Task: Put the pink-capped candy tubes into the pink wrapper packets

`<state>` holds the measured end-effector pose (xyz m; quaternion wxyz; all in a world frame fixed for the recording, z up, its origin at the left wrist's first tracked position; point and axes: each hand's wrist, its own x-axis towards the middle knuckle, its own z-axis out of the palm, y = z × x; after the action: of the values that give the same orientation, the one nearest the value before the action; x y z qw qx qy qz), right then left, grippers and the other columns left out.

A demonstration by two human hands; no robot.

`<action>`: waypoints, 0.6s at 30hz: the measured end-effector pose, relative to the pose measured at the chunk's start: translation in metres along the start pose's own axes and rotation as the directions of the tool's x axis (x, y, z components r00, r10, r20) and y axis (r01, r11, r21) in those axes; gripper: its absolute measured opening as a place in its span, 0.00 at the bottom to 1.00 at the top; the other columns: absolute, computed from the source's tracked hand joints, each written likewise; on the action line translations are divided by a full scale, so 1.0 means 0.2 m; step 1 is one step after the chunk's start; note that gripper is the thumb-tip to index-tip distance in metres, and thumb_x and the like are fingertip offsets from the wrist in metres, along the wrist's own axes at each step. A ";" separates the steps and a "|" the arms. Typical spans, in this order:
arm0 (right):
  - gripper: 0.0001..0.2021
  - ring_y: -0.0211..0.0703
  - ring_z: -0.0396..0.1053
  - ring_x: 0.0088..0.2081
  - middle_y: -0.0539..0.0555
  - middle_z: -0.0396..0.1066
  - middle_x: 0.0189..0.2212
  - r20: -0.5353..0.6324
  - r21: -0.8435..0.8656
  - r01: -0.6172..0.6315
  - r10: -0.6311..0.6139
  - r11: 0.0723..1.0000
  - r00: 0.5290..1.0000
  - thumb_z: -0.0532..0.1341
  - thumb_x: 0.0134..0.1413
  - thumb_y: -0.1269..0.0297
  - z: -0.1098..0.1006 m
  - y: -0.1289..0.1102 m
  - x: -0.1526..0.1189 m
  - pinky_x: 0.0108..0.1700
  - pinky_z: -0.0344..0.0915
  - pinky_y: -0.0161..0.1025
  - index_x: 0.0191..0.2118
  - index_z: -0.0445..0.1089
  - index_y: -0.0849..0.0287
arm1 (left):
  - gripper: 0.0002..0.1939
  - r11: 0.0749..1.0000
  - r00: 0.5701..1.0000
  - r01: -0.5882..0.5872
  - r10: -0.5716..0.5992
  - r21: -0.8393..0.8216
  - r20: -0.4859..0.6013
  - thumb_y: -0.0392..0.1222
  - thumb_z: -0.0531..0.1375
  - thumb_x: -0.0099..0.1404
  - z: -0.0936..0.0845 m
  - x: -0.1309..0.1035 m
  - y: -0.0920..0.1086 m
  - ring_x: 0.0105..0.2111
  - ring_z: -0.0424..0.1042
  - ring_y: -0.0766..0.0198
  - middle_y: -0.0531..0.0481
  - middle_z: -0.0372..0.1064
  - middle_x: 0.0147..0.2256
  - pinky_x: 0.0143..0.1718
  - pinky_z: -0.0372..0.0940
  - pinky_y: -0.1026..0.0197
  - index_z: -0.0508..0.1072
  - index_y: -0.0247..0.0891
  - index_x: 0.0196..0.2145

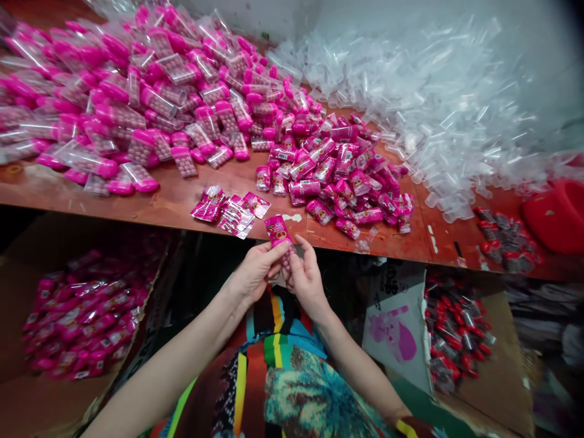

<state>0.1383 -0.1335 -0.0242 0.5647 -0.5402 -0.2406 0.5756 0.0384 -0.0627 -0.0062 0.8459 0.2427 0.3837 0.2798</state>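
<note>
In front of my lap, just off the table edge, both hands meet at one small candy tube [286,261] filled with pink balls. A printed pink sleeve label [276,229] sticks up above it, and I cannot tell how far it covers the tube. My left hand [255,267] pinches the label and tube between thumb and fingers. From the other side, my right hand [309,278] grips the tube, its index finger raised. On the table just beyond lie flat stacks of pink labels [236,215]. To their right is a pile of labelled candy tubes [337,170].
Unlabelled pink-capped tubes [150,103] are heaped at the back left of the table [82,210]. Clear plastic tubes [438,109] spread across the back right. A red bowl [556,216] stands at far right. Below are boxes of pink packs [86,322] and red-capped tubes [458,331].
</note>
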 end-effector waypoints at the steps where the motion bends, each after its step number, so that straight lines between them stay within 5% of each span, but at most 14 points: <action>1: 0.23 0.35 0.68 0.35 0.50 0.65 0.41 -0.024 0.071 -0.020 0.022 0.997 0.999 0.59 0.58 0.56 0.01 -0.01 0.00 0.33 0.68 0.31 0.58 0.54 0.45 | 0.15 1.000 1.000 0.010 -0.010 0.005 0.012 0.48 0.67 0.56 -0.01 0.00 0.00 0.13 0.46 0.79 0.59 0.56 0.16 0.17 0.44 0.70 0.73 0.32 0.30; 6: 0.21 0.32 0.68 0.31 0.48 0.66 0.35 -0.103 0.183 -0.046 0.066 0.982 0.992 0.61 0.57 0.56 0.06 -0.02 0.02 0.28 0.66 0.27 0.55 0.60 0.48 | 0.14 0.999 0.997 0.030 -0.031 0.013 0.067 0.48 0.64 0.60 -0.03 0.00 -0.02 0.14 0.47 0.78 0.58 0.57 0.17 0.18 0.42 0.70 0.71 0.33 0.31; 11: 0.19 0.36 0.70 0.39 0.51 0.69 0.43 -0.092 0.023 0.088 -0.086 0.996 0.992 0.59 0.58 0.57 0.03 -0.02 0.06 0.40 0.69 0.33 0.55 0.61 0.48 | 0.14 1.000 0.998 -0.001 0.002 -0.011 0.067 0.49 0.62 0.63 -0.04 0.02 0.00 0.14 0.45 0.77 0.59 0.55 0.16 0.18 0.41 0.69 0.71 0.34 0.32; 16: 0.21 0.31 0.63 0.22 0.47 0.68 0.30 -0.029 0.052 -0.038 0.039 0.998 0.999 0.57 0.60 0.54 0.02 -0.04 0.08 0.19 0.58 0.27 0.58 0.58 0.49 | 0.16 0.997 0.997 -0.077 0.077 -0.006 0.000 0.50 0.62 0.62 -0.05 0.03 -0.01 0.14 0.45 0.77 0.60 0.52 0.13 0.18 0.42 0.68 0.69 0.33 0.27; 18: 0.21 0.31 0.61 0.21 0.47 0.67 0.30 -0.038 0.031 -0.017 0.018 0.999 0.999 0.56 0.61 0.53 0.03 -0.03 0.08 0.18 0.57 0.27 0.58 0.57 0.50 | 0.17 0.997 0.996 -0.082 0.082 -0.003 -0.028 0.52 0.61 0.62 -0.05 0.02 -0.04 0.13 0.45 0.76 0.60 0.51 0.12 0.18 0.43 0.68 0.69 0.34 0.27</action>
<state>0.1379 -0.1161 -0.0224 0.5723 -0.5447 -0.2161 0.5737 0.0357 -0.0638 -0.0189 0.8288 0.2525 0.3846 0.3183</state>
